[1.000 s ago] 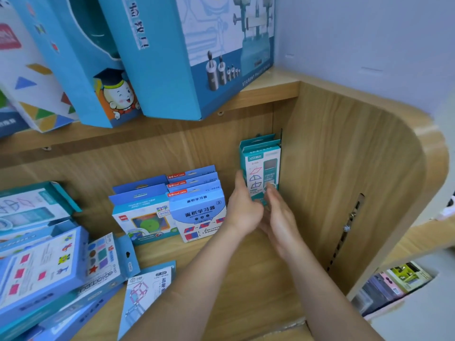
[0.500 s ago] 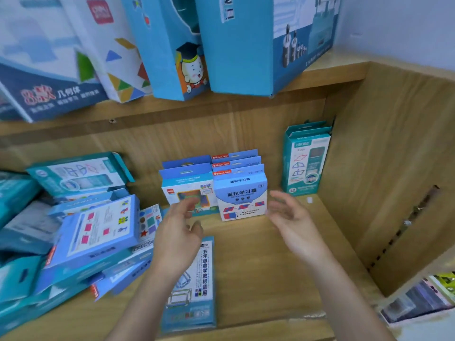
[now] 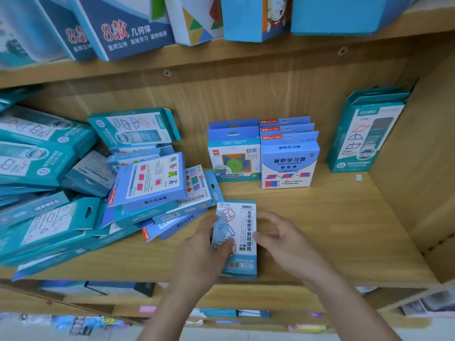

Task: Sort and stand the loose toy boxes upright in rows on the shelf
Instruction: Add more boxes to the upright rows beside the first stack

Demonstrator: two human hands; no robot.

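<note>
A light-blue flat toy box [image 3: 242,227] lies face up near the front of the wooden shelf [image 3: 332,232]. My left hand [image 3: 203,252] grips its left edge, thumb across the box front. My right hand [image 3: 280,239] holds the right edge with curled fingers. Upright rows stand at the back: blue boxes [image 3: 234,156], white-and-blue boxes [image 3: 289,161] and teal boxes [image 3: 366,134] in the right corner. A loose heap of teal and blue boxes [image 3: 147,180] lies tumbled on the left.
Large blue boxes [image 3: 128,28] lean on the shelf above. The wooden side panel [image 3: 423,148] closes the shelf on the right. Bare shelf board shows between the flat box and the teal row. Lower shelves with packets [image 3: 221,312] show beneath.
Both hands left the teal boxes in the right corner, moved left and toward me, and took hold of the flat light-blue box. The camera swung left and down.
</note>
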